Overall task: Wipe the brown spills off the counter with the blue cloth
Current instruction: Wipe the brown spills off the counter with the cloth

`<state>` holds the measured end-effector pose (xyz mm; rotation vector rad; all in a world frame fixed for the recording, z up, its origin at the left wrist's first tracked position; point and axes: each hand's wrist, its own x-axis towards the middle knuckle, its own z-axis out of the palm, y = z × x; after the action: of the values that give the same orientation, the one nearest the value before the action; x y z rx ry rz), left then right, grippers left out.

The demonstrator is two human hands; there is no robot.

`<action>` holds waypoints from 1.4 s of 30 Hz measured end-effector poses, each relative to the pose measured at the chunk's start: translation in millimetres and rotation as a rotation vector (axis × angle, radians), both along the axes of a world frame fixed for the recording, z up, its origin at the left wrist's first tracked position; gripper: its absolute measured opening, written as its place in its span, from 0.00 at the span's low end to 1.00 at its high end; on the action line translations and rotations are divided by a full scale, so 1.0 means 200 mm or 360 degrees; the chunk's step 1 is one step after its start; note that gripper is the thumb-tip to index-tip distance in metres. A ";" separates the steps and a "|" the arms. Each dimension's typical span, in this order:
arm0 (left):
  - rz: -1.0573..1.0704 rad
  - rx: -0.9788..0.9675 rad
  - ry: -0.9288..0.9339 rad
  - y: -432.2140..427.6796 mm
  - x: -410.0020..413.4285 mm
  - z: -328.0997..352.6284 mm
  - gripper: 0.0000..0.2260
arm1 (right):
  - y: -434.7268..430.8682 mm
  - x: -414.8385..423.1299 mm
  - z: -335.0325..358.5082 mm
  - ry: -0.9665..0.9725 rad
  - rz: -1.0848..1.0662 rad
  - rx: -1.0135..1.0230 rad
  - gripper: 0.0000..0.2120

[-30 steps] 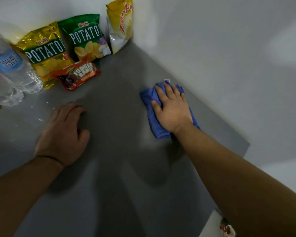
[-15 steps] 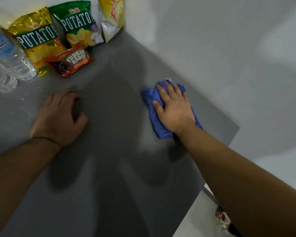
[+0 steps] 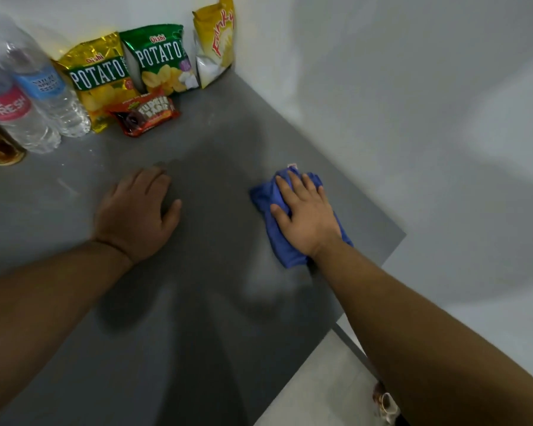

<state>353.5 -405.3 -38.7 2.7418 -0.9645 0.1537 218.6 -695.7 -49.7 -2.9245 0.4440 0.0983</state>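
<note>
Three chip bags point(image 3: 100, 78) point(image 3: 162, 59) point(image 3: 216, 41), one fudge-bar packet point(image 3: 145, 113) and two bottles point(image 3: 48, 87) point(image 3: 13, 112) of clear water stand at the back of the grey counter point(image 3: 216, 302). One blue cloth point(image 3: 285, 250) lies bunched near the counter's right edge, pressed flat under the right hand point(image 3: 308, 216), fingers straight and together. The left hand point(image 3: 136, 213) rests palm-down, fingers loosely bent, holding nothing.

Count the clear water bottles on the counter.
2: the blue-labelled bottle is beside the gold chip bag, the pink-labelled bottle just left of it. Others may sit beyond the left edge.
</note>
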 end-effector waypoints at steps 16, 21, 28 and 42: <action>-0.0287 -0.0180 0.0248 -0.17 -0.63 -0.09 0.21 | -0.06 -0.31 0.01 -0.0015 -0.0071 -0.0003 0.29; -0.0262 -0.0170 0.0242 -0.19 -0.64 -0.09 0.22 | 0.08 -0.58 -0.03 -0.0090 -0.0293 0.0018 0.30; -0.0258 -0.0184 0.0208 -0.19 -0.63 -0.10 0.23 | -0.12 -0.47 -0.01 -0.0001 0.0352 0.0029 0.28; -0.0143 -0.0440 0.0479 -0.04 -0.67 0.03 0.19 | 0.02 -0.53 -0.03 0.0102 -0.0174 -0.0029 0.32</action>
<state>220.4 -413.3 -32.8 2.3784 -0.9040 -0.1291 113.1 -691.1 -55.1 -2.9143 0.6164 0.1744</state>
